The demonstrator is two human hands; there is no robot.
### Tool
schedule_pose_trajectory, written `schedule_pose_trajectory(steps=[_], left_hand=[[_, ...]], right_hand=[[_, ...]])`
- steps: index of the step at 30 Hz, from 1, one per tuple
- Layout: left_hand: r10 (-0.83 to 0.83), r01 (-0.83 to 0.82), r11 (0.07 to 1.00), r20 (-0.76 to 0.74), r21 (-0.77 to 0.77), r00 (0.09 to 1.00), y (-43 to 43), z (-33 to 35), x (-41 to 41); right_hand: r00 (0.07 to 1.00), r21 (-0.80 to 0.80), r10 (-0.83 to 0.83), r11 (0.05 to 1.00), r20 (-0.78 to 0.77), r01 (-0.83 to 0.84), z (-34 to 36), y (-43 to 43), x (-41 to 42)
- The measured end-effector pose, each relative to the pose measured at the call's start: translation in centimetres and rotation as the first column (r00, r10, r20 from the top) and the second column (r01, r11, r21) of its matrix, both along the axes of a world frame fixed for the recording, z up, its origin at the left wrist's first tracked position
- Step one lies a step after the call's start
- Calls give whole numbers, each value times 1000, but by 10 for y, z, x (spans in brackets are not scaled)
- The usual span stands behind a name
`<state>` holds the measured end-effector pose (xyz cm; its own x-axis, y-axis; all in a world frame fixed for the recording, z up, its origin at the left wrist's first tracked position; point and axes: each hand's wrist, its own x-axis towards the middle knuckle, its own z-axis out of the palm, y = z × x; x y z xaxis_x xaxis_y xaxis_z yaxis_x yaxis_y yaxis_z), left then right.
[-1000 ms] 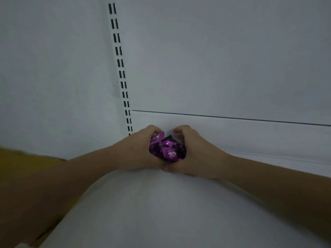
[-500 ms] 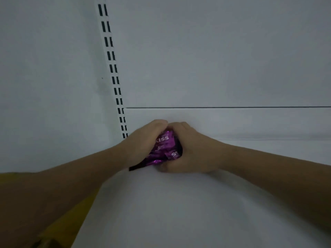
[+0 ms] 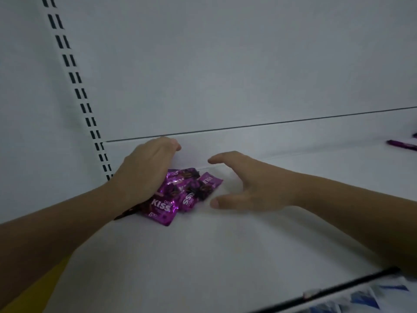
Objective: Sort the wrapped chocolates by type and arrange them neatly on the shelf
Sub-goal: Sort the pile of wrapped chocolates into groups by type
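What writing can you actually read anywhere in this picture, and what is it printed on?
"KISS": white letters on the front purple wrapper of the pile.
"CHOCO": small, beside it on the same wrapper; only just legible.
"5", followed by tiny characters too blurred to read: the same wrapper's lower edge.
"KISS", upside down: the wrapper to its right.
"KISS": the rear right wrapper.
Other wrappers, the purple item far right and the shelf-edge strip: unreadable.
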<state>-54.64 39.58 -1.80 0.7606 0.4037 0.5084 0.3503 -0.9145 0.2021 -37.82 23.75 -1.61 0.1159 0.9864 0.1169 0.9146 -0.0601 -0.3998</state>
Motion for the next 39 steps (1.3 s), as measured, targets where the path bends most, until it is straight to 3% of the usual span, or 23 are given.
schedule_pose_trajectory(steps=[2,5,10,16,28,39], left_hand=[[-57,56,998,27,9,998,-12,9,15],[-50,58,974,43,-219,998,-42,24,47],[-191,179,980,-160,-91,968,-105,24,127],[-272,280,960,-297,-15,915,-169,15,211],[-344,372,928,-350,14,871,-288,4,396],[-320,384,922,-457,51,830,-274,-1,506]], right_hand=[[999,48,-52,998,11,51,1,-13,12],[989,135,-132,983,64,122,-1,-35,33],[941,150,-287,953,178,262,-8,-98,93],[907,127,-349,936,236,327,-8,-165,169],[839,119,-453,891,301,438,3,-310,336],[820,140,-447,894,358,426,-1,-326,458]])
